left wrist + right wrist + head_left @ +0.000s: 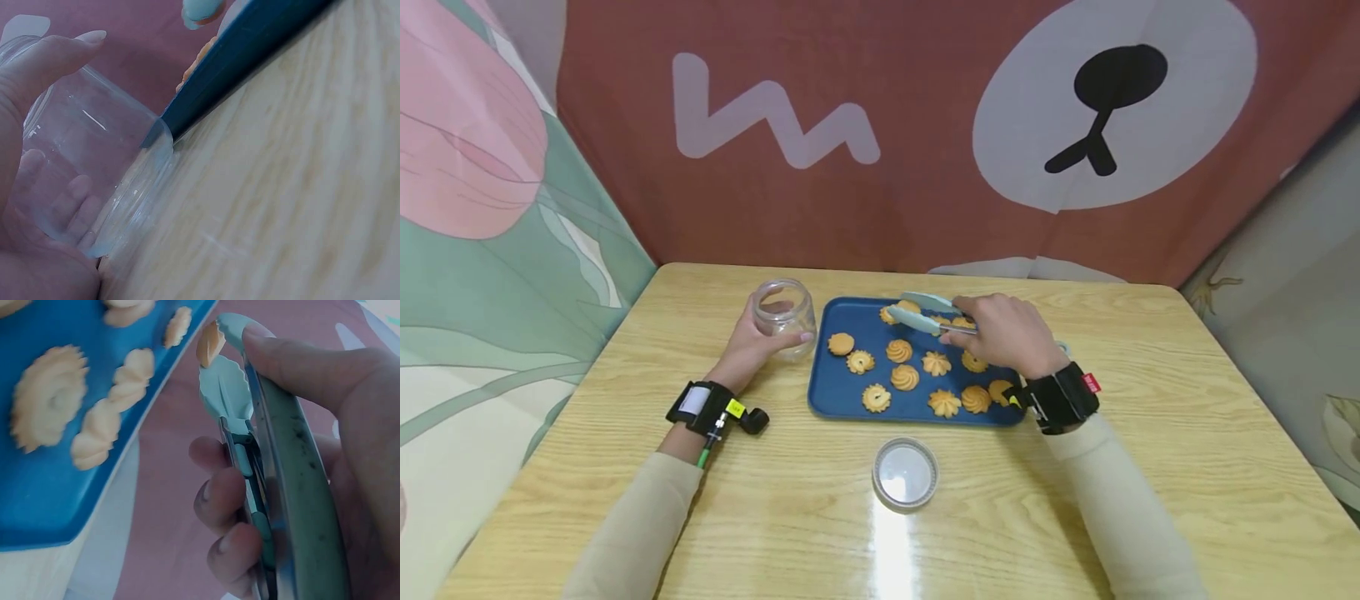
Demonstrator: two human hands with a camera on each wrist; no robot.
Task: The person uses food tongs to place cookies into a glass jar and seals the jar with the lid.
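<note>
My left hand (747, 343) holds a clear, lidless jar (803, 321) at the left of the blue tray (842, 392), thumb across its near side and fingers behind. Through the jar wall (94, 119) those fingers show in the left wrist view. Over the tray's far side, my right hand (1007, 332) grips metal tongs (913, 319) with pale blue-green scalloped tips. Between the tips sits a golden cookie (210, 345), seen edge-on in the right wrist view. Several butter cookies (905, 377), some swirled and some flower-shaped, lie spread over the tray.
A round, clear-topped lid (906, 473) lies on the wooden table (775, 533) in front of the tray. Behind the table hangs a reddish-brown cloth (925, 192) with a printed bear face. Patterned cloths (467, 333) stand at both sides.
</note>
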